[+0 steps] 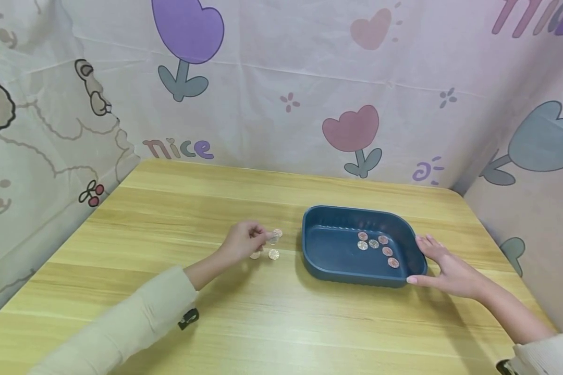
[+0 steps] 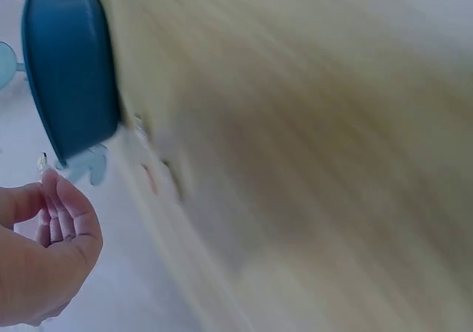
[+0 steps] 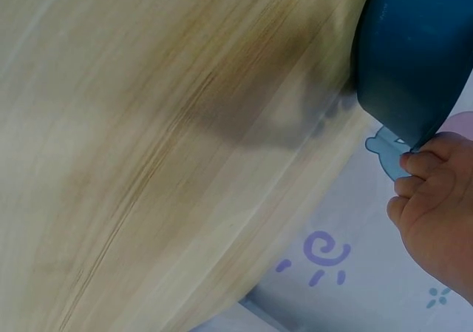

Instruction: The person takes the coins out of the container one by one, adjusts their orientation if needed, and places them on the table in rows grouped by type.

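My left hand (image 1: 245, 241) pinches a small shiny coin (image 2: 42, 163) between thumb and fingertips, just above the table. Close to it lie loose coins, among them a gold-coloured coin (image 1: 274, 254) in front and a coppery coin (image 1: 277, 233) behind. To the right stands a dark blue tray (image 1: 338, 277) with rounded corners. Several coins lie flat on its floor, including a copper coin (image 1: 393, 263). My right hand (image 1: 452, 271) rests against the tray's right end, thumb at the near corner and fingers extended along the outer rim.
The wooden table (image 1: 281, 323) extends around the tray and coins. A patterned cloth (image 1: 262, 120) hangs behind the table and along its sides. A black clip-like piece (image 1: 188, 318) shows under the left sleeve.
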A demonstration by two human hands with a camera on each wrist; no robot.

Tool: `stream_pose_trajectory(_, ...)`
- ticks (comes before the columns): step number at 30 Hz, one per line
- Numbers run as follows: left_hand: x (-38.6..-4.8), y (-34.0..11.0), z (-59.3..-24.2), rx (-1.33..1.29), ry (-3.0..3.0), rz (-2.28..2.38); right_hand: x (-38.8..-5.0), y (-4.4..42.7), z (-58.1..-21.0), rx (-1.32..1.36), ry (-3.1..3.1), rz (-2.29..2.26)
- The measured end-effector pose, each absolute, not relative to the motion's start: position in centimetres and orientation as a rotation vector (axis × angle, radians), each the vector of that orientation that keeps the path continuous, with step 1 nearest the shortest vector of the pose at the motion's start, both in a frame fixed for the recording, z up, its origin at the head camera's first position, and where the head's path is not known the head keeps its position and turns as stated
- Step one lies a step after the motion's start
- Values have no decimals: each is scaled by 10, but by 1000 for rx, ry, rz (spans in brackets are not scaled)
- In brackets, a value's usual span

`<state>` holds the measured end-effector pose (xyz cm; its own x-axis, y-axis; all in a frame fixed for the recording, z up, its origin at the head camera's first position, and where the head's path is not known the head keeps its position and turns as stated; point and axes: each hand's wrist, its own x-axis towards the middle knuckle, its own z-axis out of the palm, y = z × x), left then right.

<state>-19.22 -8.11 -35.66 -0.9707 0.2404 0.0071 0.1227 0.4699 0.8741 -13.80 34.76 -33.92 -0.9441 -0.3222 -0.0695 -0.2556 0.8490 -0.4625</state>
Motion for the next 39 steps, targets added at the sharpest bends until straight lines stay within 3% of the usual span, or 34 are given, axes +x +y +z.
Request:
stream_pose_trajectory(17,-197,-143,-381,292,2747,1133,-139,348,-341,-467,2879,-706)
stream_pose_trajectory(32,-199,-137,-376,165,2855,832,-139,349,-342,-455,2878,-716)
stream_pose_trajectory(39,-199,-129,-364,244,2880,983,-139,349,-341,-456,2883,-700)
